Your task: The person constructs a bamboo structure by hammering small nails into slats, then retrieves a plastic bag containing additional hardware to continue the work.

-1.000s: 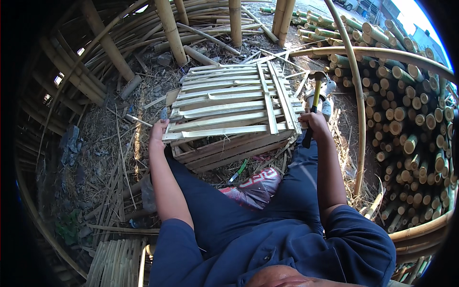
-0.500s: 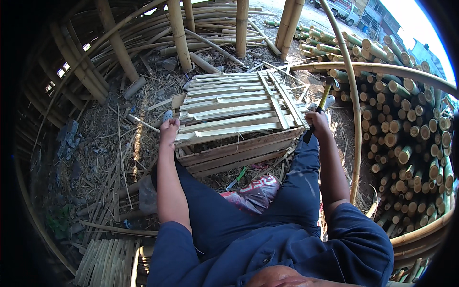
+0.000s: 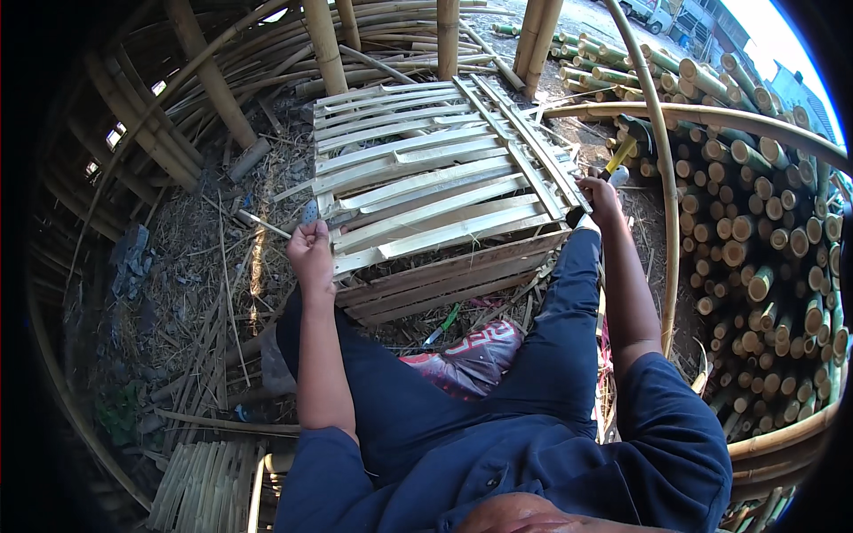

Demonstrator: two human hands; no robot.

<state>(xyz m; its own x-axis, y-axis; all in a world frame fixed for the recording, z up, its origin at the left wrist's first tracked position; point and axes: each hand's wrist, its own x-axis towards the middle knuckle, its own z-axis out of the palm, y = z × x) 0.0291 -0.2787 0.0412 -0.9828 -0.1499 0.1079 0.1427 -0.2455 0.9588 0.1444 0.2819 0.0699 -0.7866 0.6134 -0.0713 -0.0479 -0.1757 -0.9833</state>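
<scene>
Centre of frame: slatted panel (image 3: 442,184), lying over crate (image 3: 453,277), with a dark gap under the nearest slat. Looks light, fairly stiff as a whole, springy and splinter-prone strip by strip; probably rough rather than slippery. Best held at the crosspieces near the right end, or at several left slat ends together; could crack if lifted by one thin strip. Pinched at near left corner by left hand (image 3: 311,253), fingers nearly closed. At right edge: right hand (image 3: 602,200), wrapped round hammer (image 3: 619,158); close against panel, cannot tell whether also gripping it. Lower centre: green-handled knife (image 3: 443,325), then sack (image 3: 471,357) between legs (image 3: 567,311), crowding the near side. Right of frame: arched pole (image 3: 665,178) near hammer, likely limiting any outward swing; beyond, stacked bamboo (image 3: 760,284). Upper centre: post (image 3: 324,49) near panel's far left corner.
</scene>
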